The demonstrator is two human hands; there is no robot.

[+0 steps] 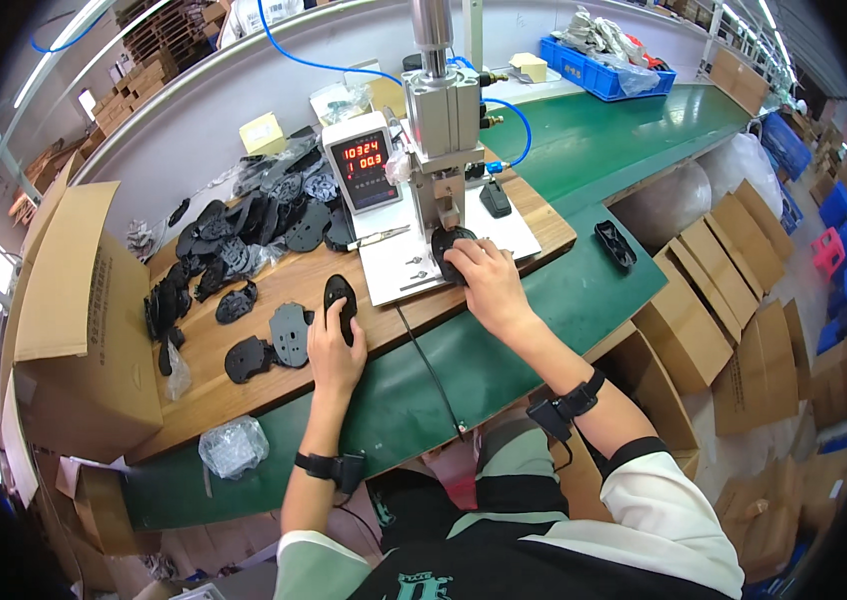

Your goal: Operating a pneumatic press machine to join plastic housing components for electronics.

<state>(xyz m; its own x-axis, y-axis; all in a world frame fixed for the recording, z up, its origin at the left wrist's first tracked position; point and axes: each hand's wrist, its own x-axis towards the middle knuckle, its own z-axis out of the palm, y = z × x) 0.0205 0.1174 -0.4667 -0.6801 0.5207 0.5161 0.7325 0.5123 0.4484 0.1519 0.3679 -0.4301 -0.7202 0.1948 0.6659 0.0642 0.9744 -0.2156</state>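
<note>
My left hand [335, 345] is closed on a black oval plastic shell [341, 294], shaped like part of a computer mouse, at the front edge of the wooden board [214, 385]. My right hand [489, 280] grips another black plastic part [451, 245] on the white base plate [399, 275]. That part lies directly beneath the metal ram of the press [439, 130]; the fingers hide some of it. Small metal pieces rest on the white plate between the hands. Left of my left hand lie a flat grey-black plate [290, 334] and a smaller black piece [247, 358].
Several black plastic parts [234, 235] are heaped on the board's left side. A counter with a red display [362, 160] stands beside the press. An open carton [94, 330] borders the board. A black shell [615, 247] lies on the green table [554, 320], with cartons [689, 320] beyond.
</note>
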